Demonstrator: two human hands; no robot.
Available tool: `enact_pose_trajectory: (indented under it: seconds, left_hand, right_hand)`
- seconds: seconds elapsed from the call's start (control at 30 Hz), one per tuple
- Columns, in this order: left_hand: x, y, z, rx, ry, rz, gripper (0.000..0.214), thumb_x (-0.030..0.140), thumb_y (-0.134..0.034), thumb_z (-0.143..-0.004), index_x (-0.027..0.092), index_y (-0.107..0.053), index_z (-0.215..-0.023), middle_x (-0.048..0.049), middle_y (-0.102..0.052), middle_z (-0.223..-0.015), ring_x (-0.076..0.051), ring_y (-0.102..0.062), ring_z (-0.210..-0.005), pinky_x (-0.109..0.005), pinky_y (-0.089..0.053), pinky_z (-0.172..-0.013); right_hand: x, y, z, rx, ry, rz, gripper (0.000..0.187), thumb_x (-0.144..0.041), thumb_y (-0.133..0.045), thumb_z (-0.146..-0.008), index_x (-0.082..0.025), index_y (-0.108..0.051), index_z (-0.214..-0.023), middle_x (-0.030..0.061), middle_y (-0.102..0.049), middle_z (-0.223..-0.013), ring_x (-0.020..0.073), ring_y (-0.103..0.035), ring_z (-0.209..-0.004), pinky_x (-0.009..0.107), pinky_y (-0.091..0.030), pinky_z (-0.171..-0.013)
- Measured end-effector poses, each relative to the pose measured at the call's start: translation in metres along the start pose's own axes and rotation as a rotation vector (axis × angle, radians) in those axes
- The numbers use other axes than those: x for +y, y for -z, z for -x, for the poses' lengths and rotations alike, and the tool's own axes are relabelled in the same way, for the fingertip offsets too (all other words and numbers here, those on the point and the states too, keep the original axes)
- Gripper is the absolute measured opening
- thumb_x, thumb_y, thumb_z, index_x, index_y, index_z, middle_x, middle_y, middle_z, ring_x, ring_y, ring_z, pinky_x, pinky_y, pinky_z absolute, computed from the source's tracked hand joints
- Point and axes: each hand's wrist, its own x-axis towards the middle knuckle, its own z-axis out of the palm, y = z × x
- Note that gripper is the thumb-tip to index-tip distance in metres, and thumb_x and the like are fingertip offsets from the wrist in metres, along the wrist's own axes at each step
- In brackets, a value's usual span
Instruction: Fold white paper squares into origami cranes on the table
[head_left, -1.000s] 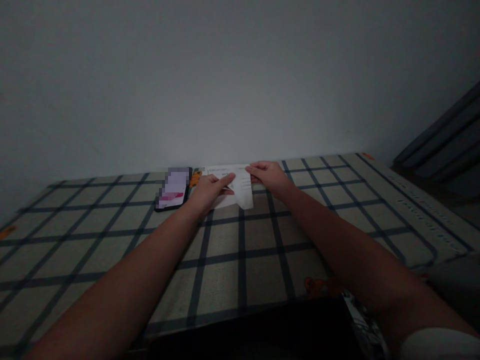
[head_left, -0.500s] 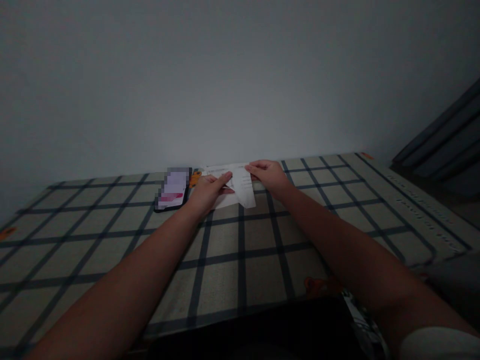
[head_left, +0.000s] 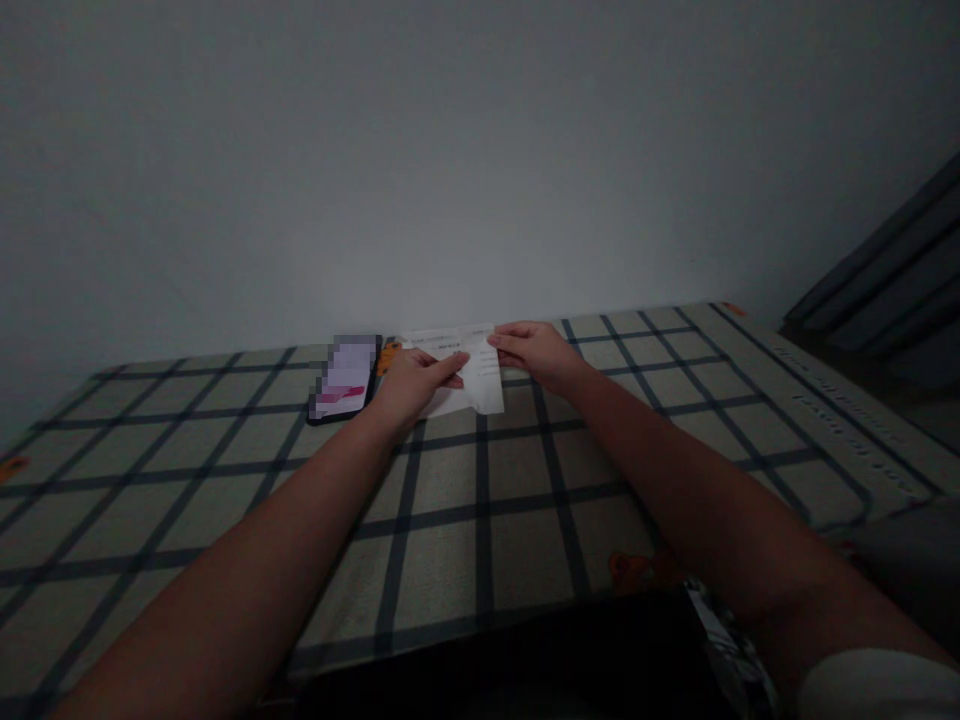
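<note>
Paper: a white printed paper (head_left: 480, 388) lies on the checked cover (head_left: 480, 520), near the middle of its far edge and close under the wall (head_left: 450, 150). It looks partly folded, and its near right corner lies flat on the cover.
Left grip: your left hand (head_left: 412, 385) rests on the left part of the paper. Thumb and forefinger are pinched on a fold near the middle, so you are grasping the paper.
Right grip: your right hand (head_left: 536, 355) is clenched on the far right edge of the paper, fingers curled over the top. The thumb is hidden underneath.
Hands: your fingertips almost meet over the paper, and both forearms stretch across the cover from its near edge.
Phone: a dark phone (head_left: 345, 378) with a lit screen lies at the far edge, just left of your left hand. You cannot tell from here whether it touches the paper.
Cover: pale with dark crossing lines. The lettering along its right edge is too dim to read.
Near edge: a dark shape (head_left: 525, 650) sits between your forearms, too dark to make out.
</note>
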Motion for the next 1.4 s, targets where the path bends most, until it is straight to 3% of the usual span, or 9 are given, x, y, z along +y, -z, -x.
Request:
enact_pose_trajectory:
  seconds: [0.13,0.4,0.53,0.63,0.8,1.1,1.2,1.4]
  left_hand:
    - [0.001,0.002,-0.001,-0.012,-0.018,-0.051,0.037,0.045,-0.079,-0.069,0.015,-0.078,-0.091,-0.0118,-0.076,-0.099,-0.017,-0.068,-0.071,-0.027,-0.055,-0.063]
    - [0.004,0.002,0.002,0.006,-0.061,-0.130,0.031,0.044,-0.078,-0.070,0.016,-0.078,-0.083,-0.0103,-0.077,-0.090,-0.018,-0.068,-0.068,-0.028,-0.054,-0.062]
    - [0.007,0.001,0.003,0.092,-0.063,-0.155,0.031,0.045,-0.077,-0.071,0.015,-0.077,-0.071,-0.0089,-0.076,-0.079,-0.019,-0.068,-0.067,-0.029,-0.054,-0.065]
    - [0.006,0.001,0.001,0.097,-0.036,-0.143,0.031,0.046,-0.079,-0.069,0.015,-0.077,-0.072,-0.0086,-0.076,-0.079,-0.019,-0.068,-0.067,-0.029,-0.054,-0.064]
    - [0.001,0.001,-0.002,0.085,-0.012,-0.048,0.035,0.046,-0.082,-0.064,0.015,-0.078,-0.080,-0.0090,-0.077,-0.087,-0.017,-0.067,-0.065,-0.028,-0.054,-0.061]
    - [0.004,0.004,0.000,0.170,-0.017,-0.148,0.032,0.046,-0.080,-0.066,0.015,-0.074,-0.060,-0.0063,-0.073,-0.064,-0.016,-0.063,-0.055,-0.025,-0.046,-0.054]
    - [0.003,0.005,-0.002,0.187,-0.017,-0.144,0.034,0.047,-0.080,-0.066,0.015,-0.073,-0.058,-0.0059,-0.071,-0.061,-0.014,-0.061,-0.051,-0.024,-0.044,-0.052]
    - [0.005,0.003,-0.001,0.242,-0.054,-0.109,0.029,0.042,-0.079,-0.067,0.014,-0.072,-0.061,-0.0065,-0.072,-0.062,-0.016,-0.064,-0.055,-0.025,-0.048,-0.055]
  right_hand:
    - [-0.003,0.004,0.001,-0.023,0.005,0.025,0.007,-0.019,-0.073,-0.078,-0.014,-0.069,-0.075,0.0038,-0.069,-0.075,0.0107,-0.063,-0.068,0.026,-0.055,-0.073]
    - [-0.004,-0.001,0.003,-0.046,-0.012,0.033,0.015,-0.028,-0.064,-0.086,-0.015,-0.068,-0.079,0.0043,-0.069,-0.074,0.0122,-0.064,-0.068,0.027,-0.054,-0.072]
    - [-0.001,-0.002,0.004,-0.127,-0.010,0.078,0.014,-0.028,-0.072,-0.079,-0.015,-0.067,-0.075,0.0023,-0.069,-0.074,0.0107,-0.062,-0.069,0.025,-0.054,-0.072]
    - [-0.001,-0.002,0.005,-0.080,-0.026,0.121,0.016,-0.026,-0.076,-0.074,-0.014,-0.067,-0.068,0.0011,-0.067,-0.069,0.0095,-0.060,-0.065,0.024,-0.054,-0.068]
    - [-0.003,-0.001,0.005,-0.105,-0.077,0.060,0.013,-0.026,-0.070,-0.081,-0.015,-0.070,-0.076,0.0038,-0.070,-0.073,0.0113,-0.063,-0.067,0.025,-0.055,-0.069]
    - [0.004,0.003,0.001,-0.194,-0.074,0.093,0.012,-0.026,-0.071,-0.078,-0.014,-0.070,-0.075,0.0027,-0.069,-0.072,0.0099,-0.061,-0.064,0.022,-0.053,-0.064]
    - [0.005,0.004,0.001,-0.189,-0.048,0.116,0.012,-0.025,-0.069,-0.079,-0.014,-0.070,-0.073,0.0012,-0.067,-0.067,0.0090,-0.059,-0.061,0.020,-0.051,-0.060]
    - [0.005,0.007,0.002,-0.280,-0.124,0.096,0.009,-0.021,-0.072,-0.077,-0.015,-0.073,-0.083,0.0058,-0.072,-0.080,0.0117,-0.064,-0.069,0.024,-0.054,-0.067]
